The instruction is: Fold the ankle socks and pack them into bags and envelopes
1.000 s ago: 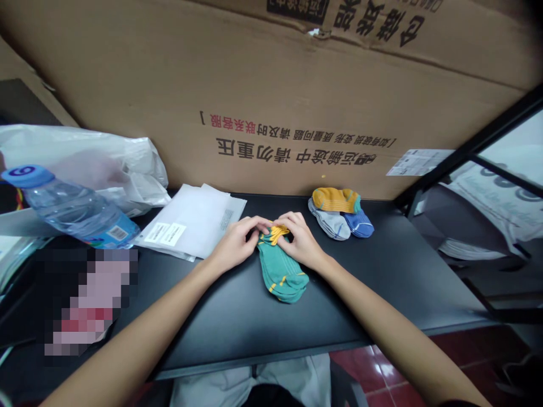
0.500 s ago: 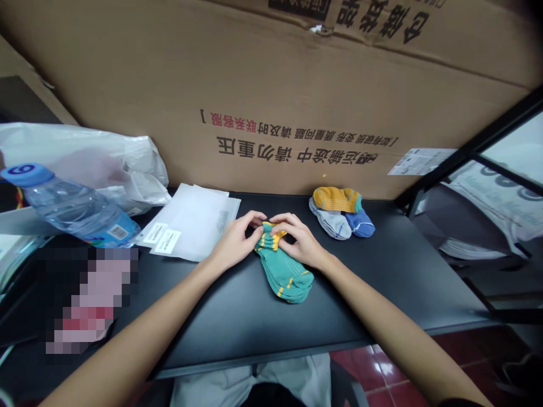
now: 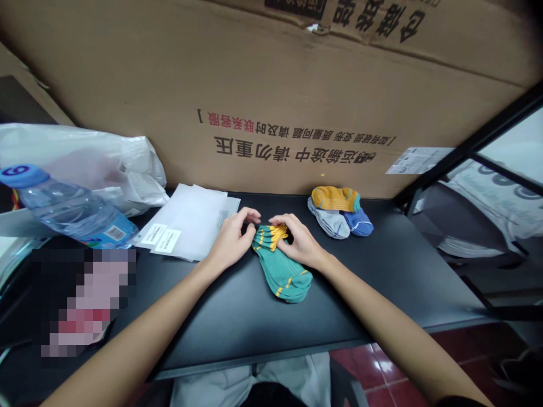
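Observation:
A pair of green socks with yellow stripes lies on the black table, its cuff end with yellow edging folded over at the top. My right hand curls around the right side of that cuff, thumb low and fingers above, holding it. Just left of the cuff is my left hand, its thumb and bent fingers apart with nothing between them. The left thumb tip is close to the green fabric; whether it touches I cannot tell.
Rolled yellow socks rest on grey socks and blue socks at the back right. White plastic sleeves with labels lie left. Further left are a water bottle and a plastic bag. A large cardboard box stands behind.
My left fingers have come off the sock cuff and moved slightly left. The right fingers have shifted a little, showing more of the yellow edging. The green socks stay in place.

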`<state>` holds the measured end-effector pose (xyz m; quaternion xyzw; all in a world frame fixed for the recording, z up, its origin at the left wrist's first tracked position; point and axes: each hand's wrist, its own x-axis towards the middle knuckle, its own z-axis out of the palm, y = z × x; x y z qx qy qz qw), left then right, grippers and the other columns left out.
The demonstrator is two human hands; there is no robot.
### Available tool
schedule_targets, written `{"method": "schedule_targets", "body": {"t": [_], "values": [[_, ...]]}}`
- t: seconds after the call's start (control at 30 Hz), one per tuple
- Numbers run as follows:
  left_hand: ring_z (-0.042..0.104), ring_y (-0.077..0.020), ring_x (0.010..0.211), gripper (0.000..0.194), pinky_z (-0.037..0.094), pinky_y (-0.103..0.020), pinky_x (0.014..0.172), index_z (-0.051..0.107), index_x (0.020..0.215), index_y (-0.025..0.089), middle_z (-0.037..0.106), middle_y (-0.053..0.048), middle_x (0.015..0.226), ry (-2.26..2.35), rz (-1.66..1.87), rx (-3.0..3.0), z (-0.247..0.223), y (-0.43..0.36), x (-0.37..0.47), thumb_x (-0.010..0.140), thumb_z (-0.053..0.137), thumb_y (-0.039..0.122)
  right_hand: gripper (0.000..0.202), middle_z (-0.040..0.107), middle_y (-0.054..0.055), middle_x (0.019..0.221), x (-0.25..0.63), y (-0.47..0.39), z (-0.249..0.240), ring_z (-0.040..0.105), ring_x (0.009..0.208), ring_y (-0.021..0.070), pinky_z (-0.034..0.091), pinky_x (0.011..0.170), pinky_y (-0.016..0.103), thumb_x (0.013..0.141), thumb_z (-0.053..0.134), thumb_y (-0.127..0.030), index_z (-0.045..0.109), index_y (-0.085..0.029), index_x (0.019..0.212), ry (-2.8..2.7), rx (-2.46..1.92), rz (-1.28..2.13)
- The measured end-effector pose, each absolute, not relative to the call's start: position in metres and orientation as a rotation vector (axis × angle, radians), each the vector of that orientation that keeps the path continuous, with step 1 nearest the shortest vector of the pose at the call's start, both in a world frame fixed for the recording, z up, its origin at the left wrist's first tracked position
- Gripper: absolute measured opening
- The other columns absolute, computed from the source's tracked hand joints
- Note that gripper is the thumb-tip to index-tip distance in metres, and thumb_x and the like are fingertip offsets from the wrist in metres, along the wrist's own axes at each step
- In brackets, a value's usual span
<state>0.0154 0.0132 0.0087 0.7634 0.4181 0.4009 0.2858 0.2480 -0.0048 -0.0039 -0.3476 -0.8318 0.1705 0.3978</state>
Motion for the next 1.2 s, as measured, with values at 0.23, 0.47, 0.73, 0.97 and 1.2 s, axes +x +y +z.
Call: {"method": "schedule_targets", "body": {"t": [0.23,0.47,0.73,0.97,1.2], "values": [[0.069,-0.0279,0.106,0.023,0.051,-0.046,0.098,0.066,0.118,0.022,0.077,-0.006,0.103,1.247,0.837,2.164,0.009,0.013,0.013,0.104,0.051,0.032,0.038,0.068,0.008,0.112,0.246,-0.006,0.002,0.062,0.103,0.0256,0.054,0.091,0.044,0.089,0.061,-0.003,0.065,-0.027,0.119,-2.173,-0.747,0.363],[0.072,-0.0252,0.109,0.029,0.053,-0.043,0.102,0.073,0.123,0.024,0.080,-0.005,0.118,1.021,0.867,2.127,0.010,0.015,0.014,0.103,0.052,0.029,0.040,0.067,0.008,0.117,0.246,-0.006,0.002,0.062,0.107,0.0258,0.055,0.093,0.044,0.090,0.062,-0.003,0.065,-0.028,0.121,-2.195,-0.723,0.387],[0.076,-0.0224,0.105,0.028,0.059,-0.040,0.101,0.070,0.122,0.019,0.079,-0.008,0.112,0.837,1.051,1.867,0.006,0.017,0.017,0.095,0.063,0.021,0.042,0.063,0.011,0.138,0.247,-0.006,0.000,0.061,0.124,0.0283,0.051,0.105,0.050,0.086,0.062,-0.003,0.065,-0.027,0.120,-2.208,-0.800,0.362],[0.076,-0.0207,0.100,0.021,0.060,-0.038,0.099,0.067,0.112,0.018,0.075,-0.007,0.105,0.775,1.095,1.817,0.014,0.012,0.019,0.091,0.065,0.017,0.041,0.073,0.007,0.122,0.250,-0.004,-0.005,0.068,0.116,0.0264,0.050,0.106,0.046,0.086,0.065,-0.009,0.061,-0.028,0.123,-2.193,-0.837,0.440],[0.073,-0.0199,0.099,0.026,0.058,-0.037,0.093,0.063,0.106,0.020,0.072,-0.006,0.103,0.798,1.051,1.781,0.025,0.011,0.012,0.085,0.050,0.011,0.038,0.068,0.006,0.113,0.246,-0.008,-0.003,0.066,0.104,0.0249,0.052,0.093,0.041,0.083,0.064,-0.006,0.056,-0.027,0.114,-2.141,-0.848,0.440]]}}
